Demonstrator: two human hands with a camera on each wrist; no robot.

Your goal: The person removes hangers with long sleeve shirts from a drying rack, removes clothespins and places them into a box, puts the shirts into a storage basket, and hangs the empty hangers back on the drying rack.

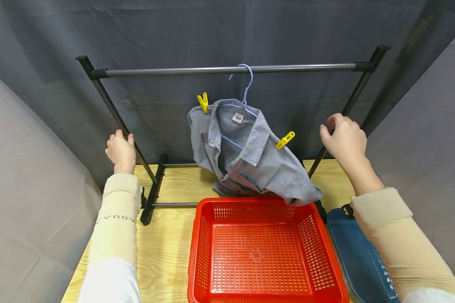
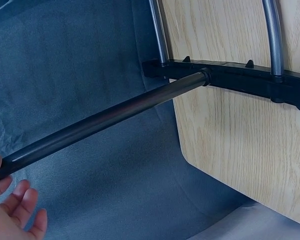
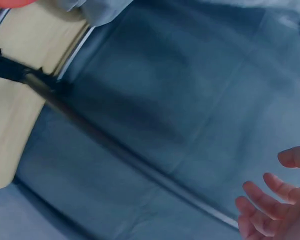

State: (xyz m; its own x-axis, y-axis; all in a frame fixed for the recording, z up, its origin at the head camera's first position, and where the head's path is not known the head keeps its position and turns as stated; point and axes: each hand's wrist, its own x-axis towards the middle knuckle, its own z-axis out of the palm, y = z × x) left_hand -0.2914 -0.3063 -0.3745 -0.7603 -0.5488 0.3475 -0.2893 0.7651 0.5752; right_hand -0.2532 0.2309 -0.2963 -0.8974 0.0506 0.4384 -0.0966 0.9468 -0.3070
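In the head view a grey collared shirt (image 1: 277,168) hangs tilted on a light-blue hanger (image 1: 249,86) hooked over the metal rack's top bar (image 1: 182,71). One yellow clothespin (image 1: 202,102) is on its left shoulder side, another yellow clothespin (image 1: 285,140) on the right. My left hand (image 1: 121,150) is at the rack's left post (image 2: 105,112). The thumb and one finger pinch this post near the left wrist view's edge, the other fingers loosely bent. Beside the right post (image 1: 355,92) my right hand (image 1: 346,136) holds nothing, its fingers spread and slightly bent.
A red plastic basket (image 1: 194,252) with nothing in it stands in front of the shirt, whose lower sleeve overlaps its back rim. To its right lies a dark-blue flat item (image 1: 358,248). Grey cloth (image 1: 155,33) surrounds the wooden tabletop (image 1: 167,248).
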